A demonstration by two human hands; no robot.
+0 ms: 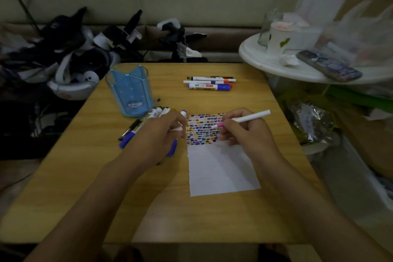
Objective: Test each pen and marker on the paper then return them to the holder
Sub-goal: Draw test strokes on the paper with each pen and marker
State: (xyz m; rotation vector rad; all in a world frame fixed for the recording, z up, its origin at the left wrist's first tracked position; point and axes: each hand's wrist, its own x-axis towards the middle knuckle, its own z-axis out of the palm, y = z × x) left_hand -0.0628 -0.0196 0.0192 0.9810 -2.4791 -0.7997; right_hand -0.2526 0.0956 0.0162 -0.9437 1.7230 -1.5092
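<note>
I am partway through the job. The top part of the paper point(221, 168) is full of little color marks in rows, so many pens look tested. The bottom part is blank white.

My right hand point(244, 132) grips a white marker point(246, 118) with a pink tip. The tip sits at the marks, near the right side of the rows. I think I am testing this one now.

My left hand point(157, 136) is curled and holds what looks like a white cap by the paper's left edge. A blue marker point(173, 148) pokes out under it. I cannot tell if the hand holds that one too.

The holder point(129, 91) is a see-through blue cup with a cat face. It stands at the back left of the table point(85, 187), and I see nothing in it. So none are back home yet.

One bunch of pens point(144, 123) lies just in front of the holder, by my left hand. Another bunch point(209, 83), with orange and blue caps, lies far back in the middle. I cannot tell which bunch is done.

All of them still must go in the holder.
</note>
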